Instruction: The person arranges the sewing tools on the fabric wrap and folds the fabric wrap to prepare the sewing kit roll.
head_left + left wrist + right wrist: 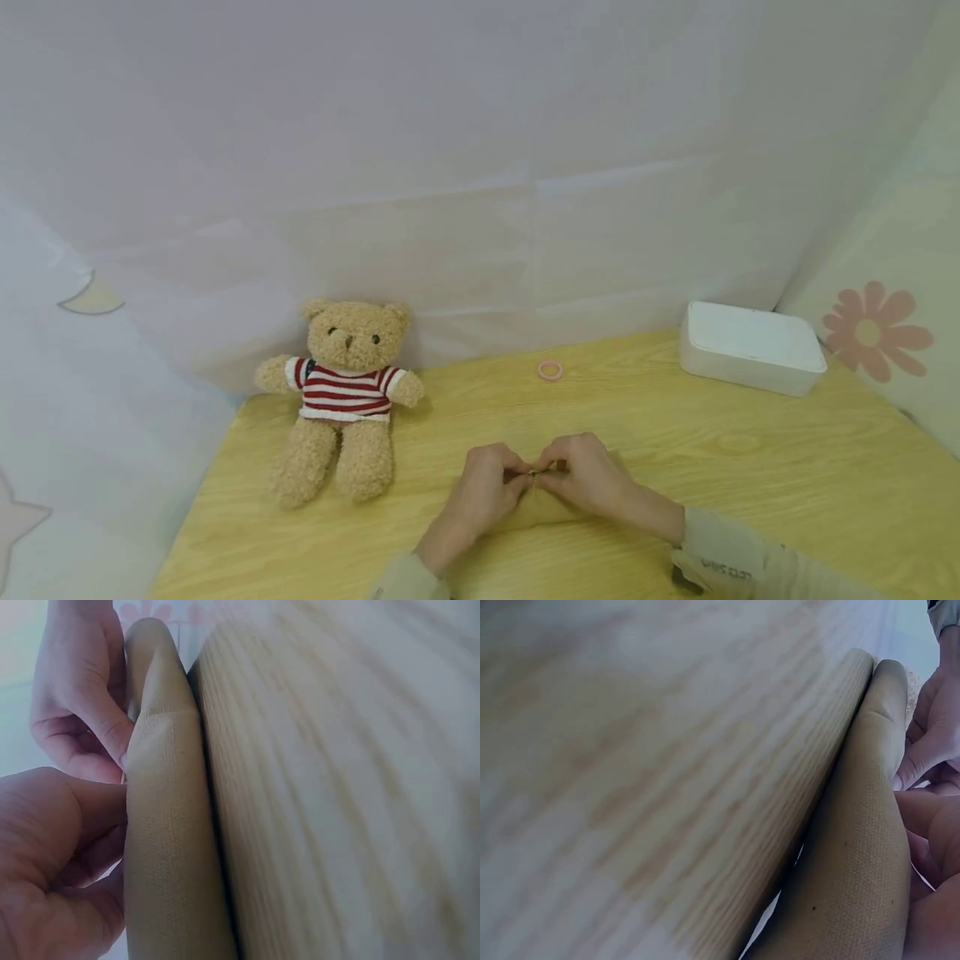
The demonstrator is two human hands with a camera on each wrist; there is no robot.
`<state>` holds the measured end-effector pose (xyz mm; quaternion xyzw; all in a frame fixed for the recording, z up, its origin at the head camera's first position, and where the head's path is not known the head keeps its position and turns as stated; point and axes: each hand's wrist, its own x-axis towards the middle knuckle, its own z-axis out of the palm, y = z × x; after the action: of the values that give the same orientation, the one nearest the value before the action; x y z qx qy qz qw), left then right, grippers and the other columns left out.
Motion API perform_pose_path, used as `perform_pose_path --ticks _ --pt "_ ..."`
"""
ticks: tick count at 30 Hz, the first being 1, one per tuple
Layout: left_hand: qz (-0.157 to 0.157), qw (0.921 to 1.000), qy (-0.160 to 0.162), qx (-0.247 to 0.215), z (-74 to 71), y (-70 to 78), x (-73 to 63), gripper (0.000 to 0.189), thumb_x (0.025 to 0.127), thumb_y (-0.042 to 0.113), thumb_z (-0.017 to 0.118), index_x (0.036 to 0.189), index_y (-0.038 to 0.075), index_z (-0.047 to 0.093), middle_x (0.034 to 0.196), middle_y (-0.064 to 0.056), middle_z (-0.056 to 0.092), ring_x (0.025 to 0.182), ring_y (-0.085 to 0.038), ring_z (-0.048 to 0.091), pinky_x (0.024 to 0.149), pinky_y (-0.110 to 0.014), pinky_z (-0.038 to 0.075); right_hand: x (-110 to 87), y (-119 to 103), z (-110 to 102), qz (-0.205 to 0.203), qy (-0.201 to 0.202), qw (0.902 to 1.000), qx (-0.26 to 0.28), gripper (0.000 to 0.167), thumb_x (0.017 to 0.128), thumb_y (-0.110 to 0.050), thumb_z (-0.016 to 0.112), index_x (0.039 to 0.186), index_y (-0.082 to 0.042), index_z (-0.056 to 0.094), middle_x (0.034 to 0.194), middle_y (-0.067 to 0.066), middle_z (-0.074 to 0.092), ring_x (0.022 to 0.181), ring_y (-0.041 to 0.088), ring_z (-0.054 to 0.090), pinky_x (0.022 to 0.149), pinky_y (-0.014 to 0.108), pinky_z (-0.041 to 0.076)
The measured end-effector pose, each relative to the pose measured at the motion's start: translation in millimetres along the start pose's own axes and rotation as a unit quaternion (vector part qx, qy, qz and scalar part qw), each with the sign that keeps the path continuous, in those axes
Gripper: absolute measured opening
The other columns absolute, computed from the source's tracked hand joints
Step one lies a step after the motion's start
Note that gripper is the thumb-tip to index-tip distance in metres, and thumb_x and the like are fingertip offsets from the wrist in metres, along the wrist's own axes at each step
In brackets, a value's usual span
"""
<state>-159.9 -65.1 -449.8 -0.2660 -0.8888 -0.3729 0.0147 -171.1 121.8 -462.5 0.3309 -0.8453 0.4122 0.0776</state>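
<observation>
A tan woven cloth item [536, 510], the shade of the wooden table, lies at the near middle of the head view; its exact kind is unclear. My left hand [483, 492] pinches its upper edge between thumb and fingers. Opposite, my right hand [592, 479] pinches the same edge, the fingertips of both hands almost meeting. A tiny dark spot shows between them, too small to identify. The wrist views show the cloth's thick, rounded side [169, 825] close to the tabletop, with both hands along its far edge. The fingertips are partly hidden behind the cloth [847, 847].
A teddy bear [348, 396] in a red-and-white striped sweater sits on the table [750, 467] at the left. Toward the back lies a pink ring [550, 371]. A white lidded box [753, 346] stands at the back right, and a pale curtain [450, 167] hangs behind.
</observation>
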Motion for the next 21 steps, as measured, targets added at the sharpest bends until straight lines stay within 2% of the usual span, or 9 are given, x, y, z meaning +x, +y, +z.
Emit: perform_pose_path --ticks 3,6,9,12,17,21 --pt "0.01 0.9998 0.006 0.013 0.5 0.2 -0.7 0.007 0.079 0.001 0.074 0.086 0.001 0.074 0.077 -0.002 0.064 0.068 -0.002 0.058 0.063 -0.012 0.047 -0.2 -1.1 -0.3 -0.005 0.0 1.0 -0.004 0.011 0.073 -0.002 0.08 0.081 -0.007 0.074 0.078 0.001 0.071 0.063 0.001 0.059 0.057 0.017 0.049" --pt "0.014 0.9998 0.005 0.017 0.9 -0.5 -1.7 0.007 0.079 0.001 0.074 0.086 0.001 0.073 0.078 -0.003 0.066 0.069 -0.003 0.058 0.063 -0.012 0.047 -0.8 -2.6 -0.4 0.008 -0.01 0.9999 -0.01 0.011 0.074 -0.003 0.079 0.082 -0.008 0.073 0.08 0.0 0.071 0.065 0.001 0.058 0.059 0.018 0.049" --pt "0.009 0.9999 0.006 0.007 0.2 -1.0 -1.7 0.006 0.08 0.002 0.073 0.086 0.002 0.073 0.081 -0.004 0.069 0.071 -0.005 0.062 0.064 -0.012 0.048 -1.4 -5.1 -1.7 0.021 -0.018 0.9996 -0.011 0.011 0.075 -0.004 0.079 0.083 -0.007 0.072 0.082 0.001 0.071 0.064 0.001 0.056 0.059 0.018 0.049" --pt "-0.001 0.9998 0.016 -0.009 -0.7 -1.2 -1.2 0.004 0.082 0.004 0.072 0.085 0.002 0.072 0.082 -0.005 0.071 0.072 -0.006 0.063 0.066 -0.013 0.048 -3.6 -8.5 -4.6 0.023 -0.008 0.9995 -0.022 0.013 0.075 -0.006 0.079 0.082 -0.007 0.067 0.079 -0.001 0.067 0.064 0.003 0.054 0.059 0.018 0.048" --pt "-0.02 0.9983 0.029 -0.047 -1.2 1.6 -1.9 0.006 0.084 0.005 0.07 0.084 -0.001 0.07 0.08 -0.005 0.069 0.067 -0.005 0.061 0.062 -0.014 0.048 -12.0 -12.7 -7.7 0.006 0.002 0.9984 -0.056 0.016 0.077 -0.01 0.078 0.083 -0.007 0.064 0.079 -0.002 0.064 0.072 0.008 0.059 0.066 0.021 0.051" --pt "-0.041 0.9954 0.043 -0.075 0.0 3.4 -2.2 0.005 0.087 0.002 0.066 0.084 -0.002 0.068 0.076 -0.006 0.068 0.062 -0.004 0.061 0.056 -0.014 0.049 -17.2 -13.0 -8.2 -0.035 -0.004 0.9954 -0.09 0.018 0.077 -0.011 0.078 0.091 -0.005 0.069 0.09 0.002 0.069 0.084 0.014 0.066 0.075 0.025 0.054"
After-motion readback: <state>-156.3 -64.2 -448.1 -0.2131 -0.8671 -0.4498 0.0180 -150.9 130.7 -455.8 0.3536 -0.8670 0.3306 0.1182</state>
